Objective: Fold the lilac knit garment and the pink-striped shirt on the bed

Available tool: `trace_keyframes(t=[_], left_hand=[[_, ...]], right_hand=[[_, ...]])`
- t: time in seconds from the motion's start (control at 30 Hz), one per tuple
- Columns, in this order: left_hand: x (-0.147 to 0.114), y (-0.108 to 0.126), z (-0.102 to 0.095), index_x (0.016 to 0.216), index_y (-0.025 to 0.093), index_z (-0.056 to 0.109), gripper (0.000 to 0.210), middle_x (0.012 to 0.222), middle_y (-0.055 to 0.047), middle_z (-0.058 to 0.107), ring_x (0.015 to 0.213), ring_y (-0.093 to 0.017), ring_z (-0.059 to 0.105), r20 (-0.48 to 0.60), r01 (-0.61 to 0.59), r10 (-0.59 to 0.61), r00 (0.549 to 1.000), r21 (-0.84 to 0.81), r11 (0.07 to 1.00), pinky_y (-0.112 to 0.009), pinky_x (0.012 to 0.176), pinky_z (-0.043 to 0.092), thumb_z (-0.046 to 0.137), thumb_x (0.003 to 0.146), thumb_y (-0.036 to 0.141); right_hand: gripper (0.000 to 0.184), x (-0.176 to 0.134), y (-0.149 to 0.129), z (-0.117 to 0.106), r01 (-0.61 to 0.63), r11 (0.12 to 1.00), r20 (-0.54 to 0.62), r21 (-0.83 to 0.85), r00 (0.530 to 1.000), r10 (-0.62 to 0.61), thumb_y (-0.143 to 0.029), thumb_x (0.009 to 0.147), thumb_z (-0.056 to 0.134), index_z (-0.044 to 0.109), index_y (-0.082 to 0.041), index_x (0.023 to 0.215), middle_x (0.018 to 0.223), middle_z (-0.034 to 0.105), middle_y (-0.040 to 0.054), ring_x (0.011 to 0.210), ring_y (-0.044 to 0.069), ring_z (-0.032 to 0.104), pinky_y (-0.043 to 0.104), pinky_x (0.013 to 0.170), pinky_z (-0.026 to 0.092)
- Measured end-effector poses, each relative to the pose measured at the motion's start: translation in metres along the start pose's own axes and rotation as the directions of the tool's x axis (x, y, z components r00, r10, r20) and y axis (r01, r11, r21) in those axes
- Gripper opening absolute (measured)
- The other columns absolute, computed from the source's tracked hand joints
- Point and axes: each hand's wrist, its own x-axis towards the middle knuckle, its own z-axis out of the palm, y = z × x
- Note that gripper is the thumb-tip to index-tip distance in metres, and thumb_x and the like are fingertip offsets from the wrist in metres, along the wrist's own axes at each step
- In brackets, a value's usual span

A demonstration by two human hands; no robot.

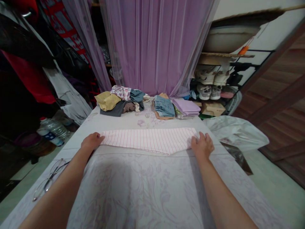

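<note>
A pink-and-white striped cloth (150, 140) lies folded into a long band across the table (143, 187), which has a pale floral cover. My left hand (91, 141) rests on the cloth's left end, fingers curled over its edge. At the right end my right hand (202, 145) presses down with fingers spread on the corner. Whether either hand pinches the fabric or only lies on it is unclear.
At the table's far side lie a loose heap of clothes (120, 101) and two folded stacks, blue (164, 107) and lilac (187, 107). Eyeglasses (51, 178) sit near the left edge. Water bottles (51, 130) stand at left, a plastic bag (235, 132) at right, a purple curtain (154, 44) behind.
</note>
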Motion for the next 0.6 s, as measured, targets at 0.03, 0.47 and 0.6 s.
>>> trace_keyframes(t=[0.03, 0.47, 0.6], left_hand=[[0.001, 0.001, 0.0, 0.098, 0.019, 0.065, 0.043, 0.109, -0.014, 0.071, 0.1, -0.03, 0.066, 0.001, -0.015, 0.015, 1.0, 0.011, 1.0, -0.033, 0.075, 0.049, 0.04, 0.086, 0.051], [-0.014, 0.025, -0.002, 0.101, 0.015, 0.063, 0.036, 0.112, -0.021, 0.069, 0.103, -0.034, 0.065, -0.141, 0.04, -0.033, 0.99, 0.052, 0.998, -0.04, 0.08, 0.05, 0.037, 0.089, 0.037], [-0.016, 0.026, 0.002, 0.109, 0.013, 0.06, 0.041, 0.112, -0.022, 0.069, 0.102, -0.035, 0.066, -0.148, 0.07, -0.065, 0.987, 0.024, 0.997, -0.041, 0.08, 0.049, 0.033, 0.092, 0.038]], right_hand=[[0.056, 0.006, 0.003, -0.005, -0.053, 0.998, 0.058, -0.039, 0.997, 0.055, -0.043, 0.089, 0.041, 0.052, -0.013, 0.135, 0.136, 0.053, 0.0217, 0.125, 0.035, 0.048, 0.052, 0.096, 0.04], [0.049, 0.051, 0.015, 0.001, -0.138, 0.99, 0.369, 0.042, 0.923, 0.113, -0.043, 0.074, 0.063, 0.066, -0.013, 0.113, 0.1, 0.072, 0.0156, 0.092, 0.029, 0.067, 0.034, 0.075, 0.049], [0.057, 0.048, 0.01, 0.007, -0.232, 0.939, 0.32, 0.255, 0.936, 0.144, -0.043, 0.077, 0.059, 0.06, -0.009, 0.122, 0.103, 0.071, 0.0156, 0.09, 0.026, 0.065, 0.034, 0.079, 0.049]])
